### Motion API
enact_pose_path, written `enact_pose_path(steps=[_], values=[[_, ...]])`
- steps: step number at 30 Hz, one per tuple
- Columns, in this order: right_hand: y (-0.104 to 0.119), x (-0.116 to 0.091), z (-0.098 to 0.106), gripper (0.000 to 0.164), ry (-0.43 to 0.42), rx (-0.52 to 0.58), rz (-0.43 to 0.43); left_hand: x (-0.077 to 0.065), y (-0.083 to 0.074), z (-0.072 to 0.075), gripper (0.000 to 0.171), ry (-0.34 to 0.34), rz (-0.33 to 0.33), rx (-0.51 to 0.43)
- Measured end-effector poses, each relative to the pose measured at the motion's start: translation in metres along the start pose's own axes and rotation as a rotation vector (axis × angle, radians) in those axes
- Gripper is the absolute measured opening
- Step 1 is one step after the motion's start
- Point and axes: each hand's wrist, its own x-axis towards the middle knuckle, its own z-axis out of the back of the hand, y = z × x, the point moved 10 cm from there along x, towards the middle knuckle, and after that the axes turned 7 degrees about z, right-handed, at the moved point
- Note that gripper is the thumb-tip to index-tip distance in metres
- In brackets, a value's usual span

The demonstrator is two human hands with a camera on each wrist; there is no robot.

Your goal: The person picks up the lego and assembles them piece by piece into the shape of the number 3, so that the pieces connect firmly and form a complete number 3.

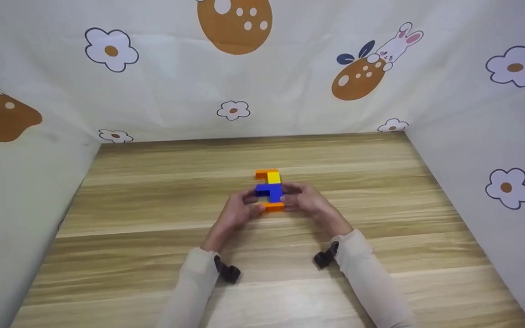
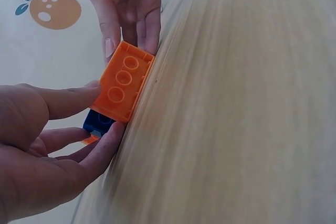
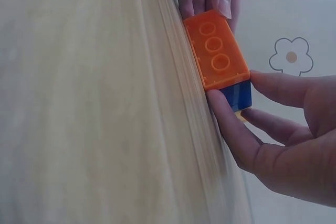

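Building bricks joined in a row lie on the table between the two hands. The row shows an orange brick [image 1: 273,207] at the near end, blue bricks [image 1: 275,193] in the middle, a yellow brick [image 1: 273,177] behind them and another orange brick [image 1: 262,174] at the far end. My left hand [image 1: 236,211] grips the row's left side, thumb on the near orange brick. From the right, my right hand [image 1: 312,201] holds the same row with thumb and fingers. Both wrist views show the hollow underside of the near orange brick [image 2: 119,82], with round tubes inside.
The wood-grain table [image 1: 153,191] reaches back to a pale cloth wall [image 1: 171,91] printed with flowers and rabbits. More cloth stands along the left and right sides. A black wrist camera [image 1: 230,273] is strapped at the left cuff, another camera [image 1: 324,258] at the right.
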Motion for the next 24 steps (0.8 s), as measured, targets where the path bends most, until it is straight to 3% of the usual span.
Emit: enact_pose_path(steps=[13, 24], values=[[-0.004, 0.0, 0.0, 0.056, 0.002, -0.004, -0.012, -0.004, 0.004, 0.001, 0.061, -0.021, 0.005, -0.027], [-0.004, 0.0, 0.01, 0.051, -0.02, 0.023, -0.052, -0.003, 0.003, 0.0, 0.064, -0.017, 0.067, -0.022]])
